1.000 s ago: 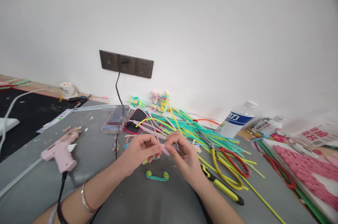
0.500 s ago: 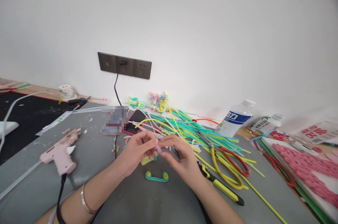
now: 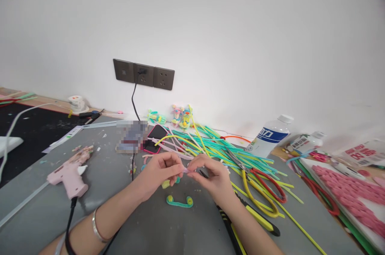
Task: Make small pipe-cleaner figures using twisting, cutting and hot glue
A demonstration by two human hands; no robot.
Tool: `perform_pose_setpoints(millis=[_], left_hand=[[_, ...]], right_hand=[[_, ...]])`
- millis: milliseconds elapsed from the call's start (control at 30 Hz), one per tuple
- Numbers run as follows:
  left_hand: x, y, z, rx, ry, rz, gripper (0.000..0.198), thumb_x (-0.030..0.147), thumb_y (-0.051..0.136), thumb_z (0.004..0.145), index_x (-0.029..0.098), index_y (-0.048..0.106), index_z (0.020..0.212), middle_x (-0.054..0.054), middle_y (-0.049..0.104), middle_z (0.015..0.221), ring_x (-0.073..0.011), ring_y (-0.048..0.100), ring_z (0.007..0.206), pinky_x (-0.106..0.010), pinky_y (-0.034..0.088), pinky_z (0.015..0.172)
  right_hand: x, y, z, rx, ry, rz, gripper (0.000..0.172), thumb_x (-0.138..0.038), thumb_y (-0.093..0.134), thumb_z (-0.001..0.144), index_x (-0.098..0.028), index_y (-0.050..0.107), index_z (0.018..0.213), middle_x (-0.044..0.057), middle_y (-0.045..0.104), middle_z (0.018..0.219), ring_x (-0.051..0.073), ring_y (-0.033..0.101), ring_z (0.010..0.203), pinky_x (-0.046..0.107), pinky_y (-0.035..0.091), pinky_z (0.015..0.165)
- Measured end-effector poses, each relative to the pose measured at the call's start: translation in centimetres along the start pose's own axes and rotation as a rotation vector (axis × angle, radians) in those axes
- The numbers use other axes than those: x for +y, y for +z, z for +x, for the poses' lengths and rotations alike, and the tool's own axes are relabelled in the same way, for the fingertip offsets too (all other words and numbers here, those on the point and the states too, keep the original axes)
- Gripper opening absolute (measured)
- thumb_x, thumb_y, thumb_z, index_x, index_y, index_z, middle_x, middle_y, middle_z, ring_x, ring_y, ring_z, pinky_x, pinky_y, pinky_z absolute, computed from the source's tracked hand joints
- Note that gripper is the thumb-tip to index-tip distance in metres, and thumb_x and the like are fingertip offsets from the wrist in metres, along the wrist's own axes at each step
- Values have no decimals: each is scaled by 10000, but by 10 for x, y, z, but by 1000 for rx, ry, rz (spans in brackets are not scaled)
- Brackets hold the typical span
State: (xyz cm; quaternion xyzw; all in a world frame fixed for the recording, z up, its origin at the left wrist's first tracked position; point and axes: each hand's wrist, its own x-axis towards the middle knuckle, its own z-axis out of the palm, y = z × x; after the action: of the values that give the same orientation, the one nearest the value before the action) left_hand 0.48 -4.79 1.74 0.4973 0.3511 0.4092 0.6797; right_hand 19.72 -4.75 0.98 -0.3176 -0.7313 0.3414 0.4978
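Observation:
Over the middle of the grey table, my left hand (image 3: 164, 173) and my right hand (image 3: 212, 177) face each other, fingertips nearly meeting. Between them is a short pale-pink pipe cleaner piece (image 3: 185, 170), pinched at either end by thumb and forefinger. A teal pipe cleaner curled into yellow coils at both ends (image 3: 179, 204) lies on the table just below my hands. Partly hidden behind my left fingers is a yellow and teal piece (image 3: 166, 184).
A pink glue gun (image 3: 68, 175) lies at left, its cord near my left forearm. Right of my hands are scissors (image 3: 246, 171), a pile of pipe cleaners (image 3: 216, 142) and pliers with yellow-black handles (image 3: 258, 217). A bottle (image 3: 269, 136) and small pipe cleaner figures (image 3: 182, 116) stand by the wall.
My right hand has turned slightly, its thumb and forefinger now closed on the pink piece's end. The piece lies more level between my hands. The view has shifted a little.

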Motion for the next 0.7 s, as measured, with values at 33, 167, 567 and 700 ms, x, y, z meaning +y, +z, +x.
perform_pose_setpoints(millis=[33,167,567,700], left_hand=[[0,-1,0,-9,-10,10,333,418,794,740,144,609,698,24,592,576,-58,481,455,-180,380,446],[-1,-5,0,-68,-54,57,289,377,788,746,135,638,697,-2,648,609,-60,517,464,-176,388,461],[0,-7,-2,-228,-200,86,235,330,815,716,128,701,678,-3,659,545,-60,529,424,-159,437,422],[-1,-8,-2,-252,-236,78,230,324,827,699,125,715,673,-6,671,550,-63,545,440,-151,456,422]], right_hand=[[1,-1,0,-16,12,37,83,-302,761,837,-247,734,781,37,721,736,199,641,693,343,494,690],[3,-6,1,-85,94,156,115,-318,803,795,-238,735,747,32,705,716,188,617,682,336,484,678],[4,-17,5,-342,146,332,150,-343,847,741,-227,757,709,22,670,683,195,609,776,358,492,783],[8,-16,2,-372,154,382,176,-321,868,721,-190,752,717,33,673,700,172,592,754,319,477,742]])
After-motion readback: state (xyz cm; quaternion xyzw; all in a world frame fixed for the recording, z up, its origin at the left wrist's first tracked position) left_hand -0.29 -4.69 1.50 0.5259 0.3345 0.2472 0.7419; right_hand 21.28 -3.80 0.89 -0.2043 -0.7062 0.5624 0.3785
